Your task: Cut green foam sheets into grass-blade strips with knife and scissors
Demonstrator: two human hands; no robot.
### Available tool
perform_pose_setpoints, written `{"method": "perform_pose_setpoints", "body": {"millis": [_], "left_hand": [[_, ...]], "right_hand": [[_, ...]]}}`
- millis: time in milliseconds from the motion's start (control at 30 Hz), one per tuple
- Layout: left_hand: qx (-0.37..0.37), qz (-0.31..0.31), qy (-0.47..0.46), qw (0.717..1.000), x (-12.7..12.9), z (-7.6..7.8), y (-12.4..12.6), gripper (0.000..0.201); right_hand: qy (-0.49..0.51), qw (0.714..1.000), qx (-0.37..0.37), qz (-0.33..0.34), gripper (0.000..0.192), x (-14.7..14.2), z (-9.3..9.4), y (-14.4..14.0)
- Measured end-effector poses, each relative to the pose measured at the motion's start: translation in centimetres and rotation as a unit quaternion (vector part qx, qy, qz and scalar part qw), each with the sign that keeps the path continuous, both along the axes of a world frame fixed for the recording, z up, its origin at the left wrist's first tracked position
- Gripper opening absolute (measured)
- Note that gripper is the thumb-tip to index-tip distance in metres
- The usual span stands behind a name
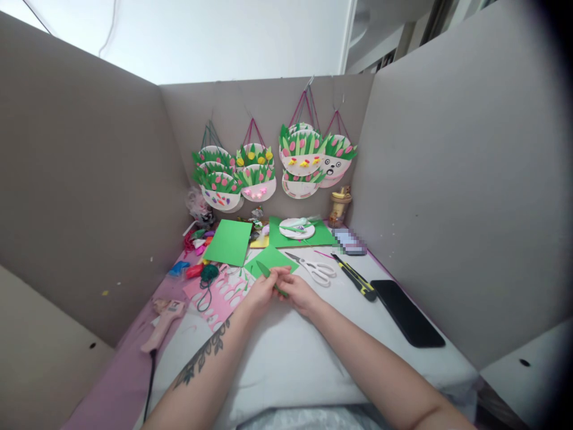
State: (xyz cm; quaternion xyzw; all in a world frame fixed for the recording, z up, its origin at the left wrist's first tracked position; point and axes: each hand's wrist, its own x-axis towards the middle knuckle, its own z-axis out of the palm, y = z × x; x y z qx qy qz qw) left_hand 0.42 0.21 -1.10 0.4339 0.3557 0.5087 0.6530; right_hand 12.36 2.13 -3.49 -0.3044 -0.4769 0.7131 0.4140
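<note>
Forearms: two bare arms reach forward from the bottom edge; the left one has a dark leaf tattoo
Left hand [264, 288]: fingers closed in a pinch on the green leaf strip [265, 270], which points up and to the left
Right hand [298, 292]: fingers curled, pinching the lower end of the same strip; both hands touch each other above the tabletop [286, 352]
Tabletop: white in the middle, with a lilac cover at the left side
Left side: a pink glue gun [162, 323] lies on the lilac part; just beyond it a pink sheet with cut-out holes [222, 294] and a ball of green yarn [208, 273]
Right side: a black phone [406, 313] lies flat, a yellow-black cutter [356, 278] beside it, white scissors [316, 270] near the hands
Middle: green paper sheets [229, 241] lie flat; a paper plate [296, 228] rests on the farther sheet
Back wall: grey cardboard panels [80, 197] stand around three sides; finished paper-plate flower baskets [299, 156] hang there on strings
Room: a white wall shows above the panels
</note>
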Motion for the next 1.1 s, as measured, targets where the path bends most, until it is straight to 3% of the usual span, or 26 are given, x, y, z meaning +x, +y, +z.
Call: {"method": "perform_pose_setpoints", "body": {"millis": [133,300,433,533,600,700,800,900,1100], "left_hand": [[-0.022,0.014,-0.012,1.000,0.1,-0.3,0.4,0.053],[-0.030,0.100,-0.084,0.991,-0.9,-0.4,1.7,0.051],[-0.035,0.149,-0.146,0.977,-3.2,0.8,2.8,0.043],[-0.022,0.210,-0.143,0.967,-4.3,1.4,3.0,0.047],[-0.030,0.199,-0.119,0.972,-3.9,1.2,2.7,0.048],[-0.052,0.090,-0.063,0.993,-1.7,-0.1,1.8,0.044],[-0.076,0.022,-0.037,0.996,0.5,-1.1,0.9,0.049],[-0.088,0.041,-0.078,0.992,0.9,-1.0,0.7,0.048],[-0.082,0.116,-0.176,0.974,-1.3,0.9,1.8,0.048]], "right_hand": [[-0.072,0.993,0.087,-0.021,0.045,-0.1,0.5,-0.2],[-0.106,0.990,0.081,-0.035,0.043,-0.1,1.5,-0.7],[-0.108,0.990,0.090,-0.030,0.038,0.2,1.3,-0.6],[-0.112,0.989,0.083,-0.046,0.036,0.5,1.0,-0.3],[-0.106,0.989,0.076,-0.065,0.036,0.5,1.0,-0.1],[-0.100,0.987,0.097,-0.077,0.035,0.4,1.1,0.0],[-0.099,0.985,0.125,-0.068,0.036,0.2,1.2,-0.2],[-0.102,0.986,0.116,-0.068,0.036,0.1,1.4,-0.3],[-0.089,0.991,0.071,-0.066,0.032,0.1,1.2,-0.3]]}}
